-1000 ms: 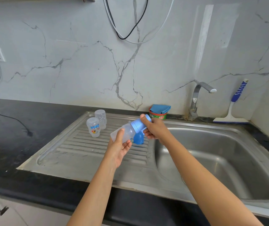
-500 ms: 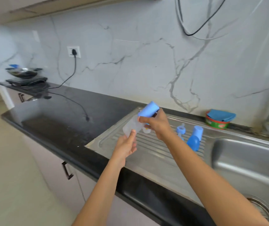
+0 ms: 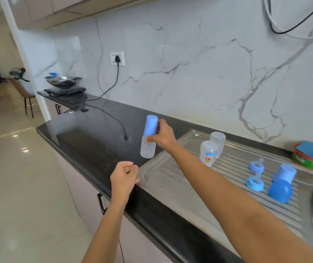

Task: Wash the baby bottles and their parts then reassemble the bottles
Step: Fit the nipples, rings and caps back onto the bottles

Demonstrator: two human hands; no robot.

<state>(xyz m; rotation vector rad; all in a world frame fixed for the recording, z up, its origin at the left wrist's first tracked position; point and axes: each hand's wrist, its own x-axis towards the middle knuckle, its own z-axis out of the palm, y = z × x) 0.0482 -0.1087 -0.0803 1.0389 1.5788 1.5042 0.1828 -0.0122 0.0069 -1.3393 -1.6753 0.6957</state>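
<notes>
Now my left hand [image 3: 124,176] is curled on nothing at the drainboard's [image 3: 170,179] front-left corner. Just past that corner the capped bottle [image 3: 148,148] hangs upright, long axis vertical, over the worktop [image 3: 95,133], my right hand [image 3: 163,135] gripping its blue cap [image 3: 150,125] from the drainboard side.

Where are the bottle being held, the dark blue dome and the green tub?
capped bottle [image 3: 148,149], head view, on its clear lower body.
dark blue dome [image 3: 280,190], head view, on its rounded side.
green tub [image 3: 310,163], head view, on its front wall.
</notes>
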